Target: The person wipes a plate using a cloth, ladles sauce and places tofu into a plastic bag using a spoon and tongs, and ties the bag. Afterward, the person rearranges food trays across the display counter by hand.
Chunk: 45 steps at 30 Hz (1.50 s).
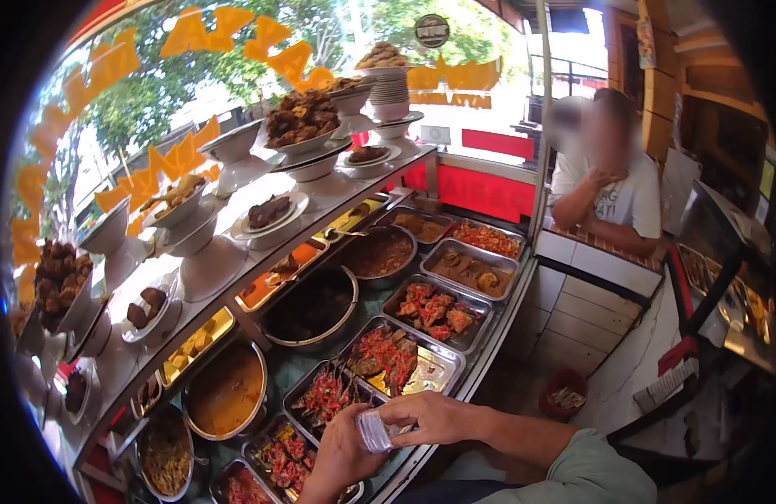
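Observation:
My left hand is closed around a small clear plastic packet, whose contents I cannot make out. My right hand reaches in from the right, its fingers bent and closed on the packet's other side. Both hands are above the front edge of the food counter. Just beyond them lie a metal tray of chilli-topped food and a tray of red-sauced fish or meat. Another tray with red topping sits left of my left hand.
A large pot of orange curry and a dark pot stand farther in. Stacked plates of fried food line the shelf by the window. A person leans at the far right counter. A red bin stands below.

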Each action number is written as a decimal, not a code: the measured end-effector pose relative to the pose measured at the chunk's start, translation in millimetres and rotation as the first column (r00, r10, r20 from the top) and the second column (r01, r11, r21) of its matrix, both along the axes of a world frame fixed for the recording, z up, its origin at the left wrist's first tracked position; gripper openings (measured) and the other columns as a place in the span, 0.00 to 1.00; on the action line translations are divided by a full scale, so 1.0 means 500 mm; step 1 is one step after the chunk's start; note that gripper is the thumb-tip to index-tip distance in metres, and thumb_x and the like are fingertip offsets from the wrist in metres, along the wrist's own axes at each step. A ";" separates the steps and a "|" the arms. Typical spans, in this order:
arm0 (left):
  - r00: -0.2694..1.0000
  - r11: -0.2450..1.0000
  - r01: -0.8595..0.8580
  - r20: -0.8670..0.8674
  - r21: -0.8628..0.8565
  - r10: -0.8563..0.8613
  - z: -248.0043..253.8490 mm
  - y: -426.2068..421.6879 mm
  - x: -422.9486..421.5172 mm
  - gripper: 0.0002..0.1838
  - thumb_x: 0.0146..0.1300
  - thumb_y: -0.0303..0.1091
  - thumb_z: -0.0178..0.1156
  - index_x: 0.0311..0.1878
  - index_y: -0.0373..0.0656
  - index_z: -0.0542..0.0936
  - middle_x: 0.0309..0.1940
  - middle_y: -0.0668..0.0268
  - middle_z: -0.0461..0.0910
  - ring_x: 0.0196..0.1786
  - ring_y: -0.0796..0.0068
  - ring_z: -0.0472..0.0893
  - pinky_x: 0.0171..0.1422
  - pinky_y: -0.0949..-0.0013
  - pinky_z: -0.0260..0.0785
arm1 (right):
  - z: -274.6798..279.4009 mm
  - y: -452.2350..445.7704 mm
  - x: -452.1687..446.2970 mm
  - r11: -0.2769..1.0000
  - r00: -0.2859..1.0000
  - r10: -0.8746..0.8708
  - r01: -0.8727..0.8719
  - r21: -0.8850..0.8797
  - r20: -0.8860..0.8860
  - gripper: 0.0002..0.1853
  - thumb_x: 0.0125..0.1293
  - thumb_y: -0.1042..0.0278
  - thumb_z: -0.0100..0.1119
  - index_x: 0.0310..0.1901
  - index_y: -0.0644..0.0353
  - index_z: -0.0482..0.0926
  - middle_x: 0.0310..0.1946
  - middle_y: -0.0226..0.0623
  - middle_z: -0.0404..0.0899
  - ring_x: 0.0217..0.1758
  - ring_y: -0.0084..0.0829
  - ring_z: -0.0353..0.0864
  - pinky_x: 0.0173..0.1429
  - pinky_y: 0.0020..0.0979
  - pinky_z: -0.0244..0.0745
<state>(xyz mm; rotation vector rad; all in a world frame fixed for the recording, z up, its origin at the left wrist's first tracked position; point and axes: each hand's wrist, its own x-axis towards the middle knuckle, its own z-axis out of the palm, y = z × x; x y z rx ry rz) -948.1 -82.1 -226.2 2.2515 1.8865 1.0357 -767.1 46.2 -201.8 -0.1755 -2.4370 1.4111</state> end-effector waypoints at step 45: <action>-0.105 0.744 -0.639 0.980 -0.197 0.169 -0.107 0.122 0.091 0.37 0.62 0.33 0.62 0.72 0.38 0.57 0.56 0.50 0.76 0.56 0.57 0.79 0.63 0.59 0.72 | -0.156 1.066 -0.539 0.324 0.785 -0.583 0.460 0.827 -0.208 0.18 0.65 0.68 0.42 0.52 0.59 0.76 0.34 0.47 0.82 0.35 0.47 0.84 0.39 0.45 0.79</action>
